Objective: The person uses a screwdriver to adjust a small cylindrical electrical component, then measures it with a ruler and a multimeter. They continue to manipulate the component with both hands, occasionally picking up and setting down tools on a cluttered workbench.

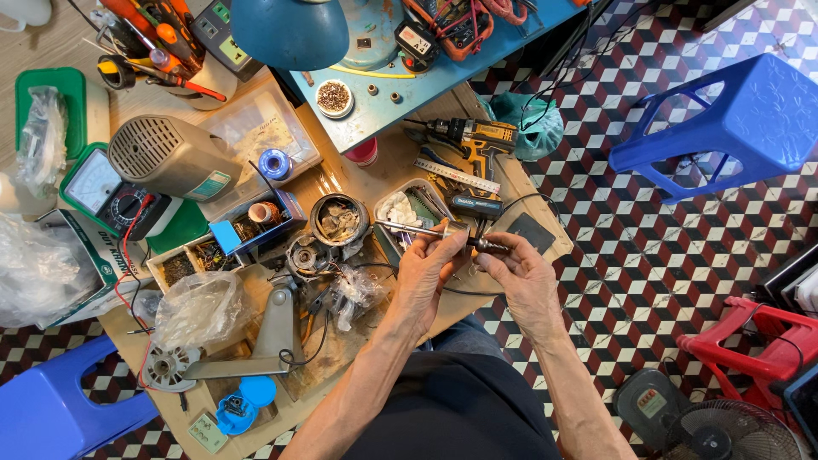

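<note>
I held the soldering iron (pixel 443 236) over the bench edge, just in front of the small tray (pixel 388 223). My left hand (pixel 423 271) pinched its metal shaft; my right hand (pixel 521 274) was closed round the dark handle end. I judged it best to keep both grips firm, turn gently, and keep the cord (pixel 520 204) clear of the drill (pixel 469 136).

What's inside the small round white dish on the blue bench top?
The white dish holds a heap of tiny brownish bits, too small to identify. They cover its bottom, so nothing beneath shows.
</note>
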`<state>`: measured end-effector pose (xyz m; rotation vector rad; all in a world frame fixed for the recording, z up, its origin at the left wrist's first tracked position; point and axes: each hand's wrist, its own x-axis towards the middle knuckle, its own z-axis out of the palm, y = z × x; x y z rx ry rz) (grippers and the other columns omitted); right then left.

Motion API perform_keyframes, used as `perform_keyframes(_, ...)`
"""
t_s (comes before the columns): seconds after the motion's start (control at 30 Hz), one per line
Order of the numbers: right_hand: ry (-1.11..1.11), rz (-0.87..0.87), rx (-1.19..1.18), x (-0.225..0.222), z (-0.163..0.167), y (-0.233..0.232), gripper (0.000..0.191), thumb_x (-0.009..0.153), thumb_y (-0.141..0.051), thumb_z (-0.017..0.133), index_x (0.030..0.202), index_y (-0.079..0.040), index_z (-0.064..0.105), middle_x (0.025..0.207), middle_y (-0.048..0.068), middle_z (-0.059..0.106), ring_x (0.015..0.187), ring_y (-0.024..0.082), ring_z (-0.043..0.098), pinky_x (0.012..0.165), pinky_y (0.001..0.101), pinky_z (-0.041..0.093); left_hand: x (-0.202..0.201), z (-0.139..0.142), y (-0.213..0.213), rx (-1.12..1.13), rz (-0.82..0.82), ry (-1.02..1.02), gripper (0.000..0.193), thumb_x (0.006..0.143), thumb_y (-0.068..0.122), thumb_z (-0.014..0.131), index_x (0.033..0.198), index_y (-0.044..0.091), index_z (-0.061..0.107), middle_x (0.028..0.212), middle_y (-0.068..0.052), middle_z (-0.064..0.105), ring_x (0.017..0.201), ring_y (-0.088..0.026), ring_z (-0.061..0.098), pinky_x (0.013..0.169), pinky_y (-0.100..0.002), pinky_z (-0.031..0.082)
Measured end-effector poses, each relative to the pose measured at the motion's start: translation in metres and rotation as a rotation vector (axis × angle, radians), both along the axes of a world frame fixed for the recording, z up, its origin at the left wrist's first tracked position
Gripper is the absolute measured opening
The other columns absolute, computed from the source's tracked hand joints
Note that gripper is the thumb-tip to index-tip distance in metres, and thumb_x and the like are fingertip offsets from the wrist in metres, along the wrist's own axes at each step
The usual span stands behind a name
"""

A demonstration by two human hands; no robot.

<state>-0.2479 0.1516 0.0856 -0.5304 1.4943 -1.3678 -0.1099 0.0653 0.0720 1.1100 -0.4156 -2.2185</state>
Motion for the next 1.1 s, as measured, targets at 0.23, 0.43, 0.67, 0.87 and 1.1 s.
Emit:
perform_keyframes(0.23, -0.04, -0.062, -0.062, -0.003, -0.007, 0.008, 0.033, 0.094, -0.006, 0.07, 0.126, 0.003, 0.064, 0.108, 0.009, 0.071, 0.097, 0.013, 0.066, 0.087, 0.0279, 0.057, -0.008, 0.004, 0.011, 0.026, 0.01, 0.029, 0.059, 0.083, 0.017, 0.081, 0.131, 0.004, 0.051, 0.103, -0.007, 0.071, 0.095, -0.015, 0.069, 0.094, -0.029, 0.056)
perform_keyframes(0.43, -0.018, -0.059, -0.059, -0.002, -0.005, 0.012, 0.032, 0.094, -0.006, 0.069, 0.125, 0.003, 0.064, 0.107, 0.008, 0.071, 0.094, 0.013, 0.066, 0.085, 0.0278, 0.058, -0.008, 0.004, 0.014, 0.015, -0.013, 0.04, 0.056, 0.083, 0.019, 0.082, 0.129, 0.002, 0.054, 0.102, -0.007, 0.073, 0.093, -0.015, 0.069, 0.092, -0.029, 0.056)
perform_keyframes(0.67, 0.033, -0.067, -0.039, -0.002, -0.002, 0.013, 0.029, 0.094, -0.007, 0.07, 0.121, 0.001, 0.068, 0.103, 0.007, 0.073, 0.089, 0.012, 0.067, 0.081, 0.0269, 0.058, -0.007, 0.004, 0.015, 0.0, -0.034, 0.06, 0.047, 0.085, 0.019, 0.082, 0.123, 0.004, 0.059, 0.101, -0.006, 0.073, 0.092, -0.013, 0.069, 0.091, -0.028, 0.057)
perform_keyframes(0.87, 0.069, -0.063, -0.019, -0.002, 0.001, 0.014, 0.028, 0.092, -0.008, 0.071, 0.119, 0.0, 0.07, 0.101, 0.007, 0.074, 0.085, 0.012, 0.067, 0.08, 0.0264, 0.058, -0.006, 0.007, 0.016, 0.0, -0.034, 0.054, 0.046, 0.084, 0.02, 0.082, 0.121, 0.003, 0.06, 0.102, -0.005, 0.073, 0.093, -0.013, 0.069, 0.092, -0.028, 0.057)
perform_keyframes(1.1, 0.064, -0.065, -0.039, -0.002, 0.002, 0.012, 0.026, 0.093, -0.008, 0.071, 0.117, 0.0, 0.069, 0.1, 0.008, 0.074, 0.088, 0.012, 0.068, 0.081, 0.0268, 0.059, -0.006, 0.006, 0.014, -0.001, -0.051, 0.042, 0.047, 0.083, 0.021, 0.082, 0.121, 0.004, 0.06, 0.1, -0.005, 0.072, 0.092, -0.013, 0.069, 0.092, -0.028, 0.058)
